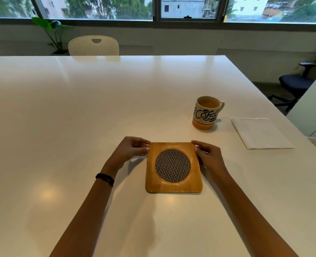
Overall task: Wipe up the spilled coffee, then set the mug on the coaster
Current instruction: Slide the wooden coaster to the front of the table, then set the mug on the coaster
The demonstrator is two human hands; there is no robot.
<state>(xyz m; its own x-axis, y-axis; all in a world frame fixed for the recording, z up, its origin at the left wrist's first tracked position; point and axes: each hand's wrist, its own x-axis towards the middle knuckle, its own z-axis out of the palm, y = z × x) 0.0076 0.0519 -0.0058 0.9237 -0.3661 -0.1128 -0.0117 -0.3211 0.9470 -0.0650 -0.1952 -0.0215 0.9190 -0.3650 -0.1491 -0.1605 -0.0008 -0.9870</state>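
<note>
Left hand point(133, 148) and right hand point(208, 154) each pinched a far corner of the coaster point(174, 189), thumb and curled fingers closed on its edge while it lay flat in front of the person.

From where I stood, the white table point(79, 108) was glossy and hard, so anything set on it would likely slide easily. I could make out no coffee spill on it, only reflections.

A folded napkin point(261, 133) lay near the right edge, just beside the mug. It looked thin, soft and light. I judged it best pinched by a corner or pressed flat under the fingers for wiping.

The coaster looked like stiff wood with a woven round inset at its middle. It seemed light and rigid, easy to hold by its edges as the hands were doing.

The mug point(206, 113) stood upright beyond the coaster and to its right, apart from it. It was ceramic by the look of it, breakable, smooth-sided and part full of liquid, so it would be weighty for its size and should stay level. Its handle point(221, 106) pointed right, away from the coaster, which seemed to me the surest grip for the right hand.
</note>
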